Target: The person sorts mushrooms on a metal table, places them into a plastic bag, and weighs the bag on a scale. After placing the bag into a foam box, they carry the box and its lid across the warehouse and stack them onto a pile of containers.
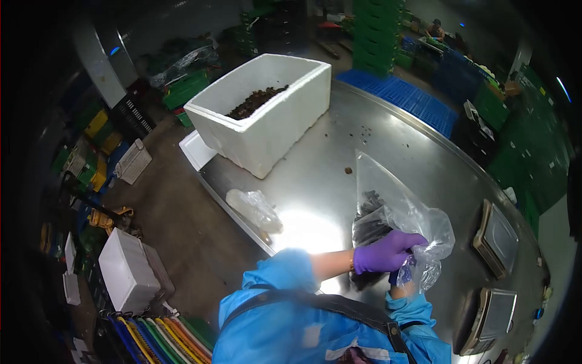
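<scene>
A clear plastic bag [388,209] with dark, elongated pieces [371,221] in it lies on the steel table, its gathered mouth toward me. My left hand [388,252], in a purple glove, is closed on the bag's neck. Below it, my right hand [397,278] is at the same bunched plastic, also gloved in purple and largely hidden by the bag and the left hand. A crumpled clear bag [254,209] sits near the table's left edge. Farther back stands a white foam box [291,115] holding dark brown loose pieces [257,102].
Two scales [500,236] [490,321] stand at the right of the steel table [315,170]. Dark crumbs [364,130] are scattered beyond the bag. A blue pallet [400,100] and stacked green crates [377,36] are behind. Another person [434,29] is far off.
</scene>
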